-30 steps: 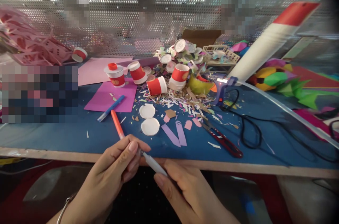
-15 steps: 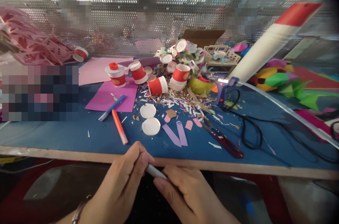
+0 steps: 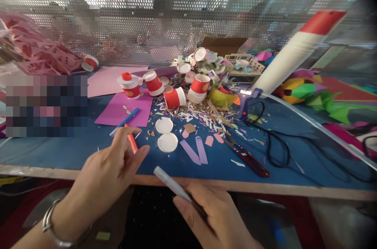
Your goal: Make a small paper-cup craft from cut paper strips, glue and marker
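Care is being called for as the orange marker [image 3: 131, 142] lying on the blue table [image 3: 88, 151] is being reached by the left hand [image 3: 113, 166], fingers loosely spread, while the grey pen [image 3: 173, 186] is being gripped in the right hand [image 3: 212, 217].

My left hand [image 3: 110, 170]: palm down, fingers loosely spread, thumb extended rightward, reaching across near edge of table toward its left half; bracelet on wrist. My right hand [image 3: 213, 219]: low, in front of table's near edge, fingers curled in closed grip, index finger lying forward-left, knuckles up.
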`<control>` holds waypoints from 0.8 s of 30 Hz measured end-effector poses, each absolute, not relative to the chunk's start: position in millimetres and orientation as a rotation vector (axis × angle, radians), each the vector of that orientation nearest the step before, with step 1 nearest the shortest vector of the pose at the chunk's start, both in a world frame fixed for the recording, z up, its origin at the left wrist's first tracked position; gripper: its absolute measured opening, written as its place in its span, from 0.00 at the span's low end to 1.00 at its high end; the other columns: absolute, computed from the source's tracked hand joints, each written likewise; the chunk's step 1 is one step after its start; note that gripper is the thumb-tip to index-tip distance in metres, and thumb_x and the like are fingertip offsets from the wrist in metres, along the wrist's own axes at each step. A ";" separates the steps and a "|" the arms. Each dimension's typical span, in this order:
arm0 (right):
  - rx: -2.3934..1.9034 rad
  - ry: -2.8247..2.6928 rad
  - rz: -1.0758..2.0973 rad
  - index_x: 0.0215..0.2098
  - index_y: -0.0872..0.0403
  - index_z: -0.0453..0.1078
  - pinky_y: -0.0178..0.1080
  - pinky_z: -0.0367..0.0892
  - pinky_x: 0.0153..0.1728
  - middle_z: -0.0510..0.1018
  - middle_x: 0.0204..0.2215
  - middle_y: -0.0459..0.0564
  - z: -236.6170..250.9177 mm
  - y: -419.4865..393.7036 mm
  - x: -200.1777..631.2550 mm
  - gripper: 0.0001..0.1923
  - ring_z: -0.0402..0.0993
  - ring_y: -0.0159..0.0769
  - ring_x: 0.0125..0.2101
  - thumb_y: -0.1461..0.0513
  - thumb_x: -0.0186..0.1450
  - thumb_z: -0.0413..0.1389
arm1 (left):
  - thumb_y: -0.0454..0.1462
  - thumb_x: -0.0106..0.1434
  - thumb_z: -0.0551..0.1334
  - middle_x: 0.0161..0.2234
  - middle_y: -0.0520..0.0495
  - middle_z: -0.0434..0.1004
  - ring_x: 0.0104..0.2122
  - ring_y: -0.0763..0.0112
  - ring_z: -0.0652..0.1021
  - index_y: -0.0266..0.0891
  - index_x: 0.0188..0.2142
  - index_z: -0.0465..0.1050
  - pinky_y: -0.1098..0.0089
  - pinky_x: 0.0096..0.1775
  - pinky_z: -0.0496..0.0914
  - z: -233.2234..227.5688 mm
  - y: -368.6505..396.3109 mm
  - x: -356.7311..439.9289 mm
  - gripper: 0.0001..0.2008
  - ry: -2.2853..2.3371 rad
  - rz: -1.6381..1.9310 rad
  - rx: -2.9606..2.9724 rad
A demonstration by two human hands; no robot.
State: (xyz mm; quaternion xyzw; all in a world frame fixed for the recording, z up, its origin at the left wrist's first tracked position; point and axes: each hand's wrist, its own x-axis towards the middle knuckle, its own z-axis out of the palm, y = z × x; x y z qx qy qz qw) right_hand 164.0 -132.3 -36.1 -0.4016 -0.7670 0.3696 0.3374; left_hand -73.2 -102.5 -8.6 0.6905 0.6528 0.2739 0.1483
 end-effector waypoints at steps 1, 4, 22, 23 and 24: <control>-1.033 -1.995 0.951 0.43 0.51 0.75 0.36 0.72 0.37 0.82 0.32 0.48 -37.7 -131.8 163.9 0.08 0.80 0.36 0.32 0.61 0.72 0.53 | 0.48 0.68 0.59 0.20 0.57 0.70 0.18 0.65 0.71 0.44 0.56 0.64 0.68 0.25 0.60 -9.8 -95.8 -77.1 0.21 1.995 0.613 2.019; -1.010 -2.009 0.850 0.38 0.52 0.73 0.35 0.69 0.32 0.80 0.27 0.46 -43.1 -131.3 163.8 0.08 0.77 0.34 0.28 0.61 0.72 0.53 | 0.43 0.68 0.56 0.21 0.57 0.69 0.20 0.63 0.74 0.44 0.57 0.59 0.68 0.27 0.59 -16.3 -82.2 -85.8 0.19 2.081 0.307 2.048; -1.017 -1.734 1.145 0.33 0.52 0.66 0.32 0.64 0.27 0.72 0.26 0.43 -30.3 -115.4 146.3 0.14 0.69 0.29 0.26 0.56 0.76 0.49 | 0.27 0.65 0.55 0.31 0.55 0.75 0.20 0.78 0.74 0.47 0.62 0.53 0.78 0.23 0.69 -26.3 -129.0 -22.8 0.28 1.078 1.045 2.082; -1.022 -1.718 1.160 0.34 0.52 0.66 0.32 0.65 0.27 0.73 0.27 0.43 -31.0 -115.1 146.0 0.14 0.69 0.29 0.26 0.55 0.76 0.49 | 0.27 0.64 0.54 0.32 0.55 0.76 0.21 0.77 0.74 0.48 0.66 0.47 0.78 0.24 0.70 -24.4 -125.5 -22.1 0.34 1.046 0.997 2.090; -1.029 -1.711 1.163 0.34 0.52 0.66 0.33 0.65 0.27 0.73 0.27 0.43 -31.5 -114.6 146.1 0.14 0.69 0.29 0.25 0.55 0.76 0.48 | 0.26 0.64 0.54 0.32 0.55 0.77 0.21 0.77 0.74 0.49 0.69 0.41 0.77 0.25 0.70 -19.8 -121.2 -22.8 0.38 1.031 0.918 2.096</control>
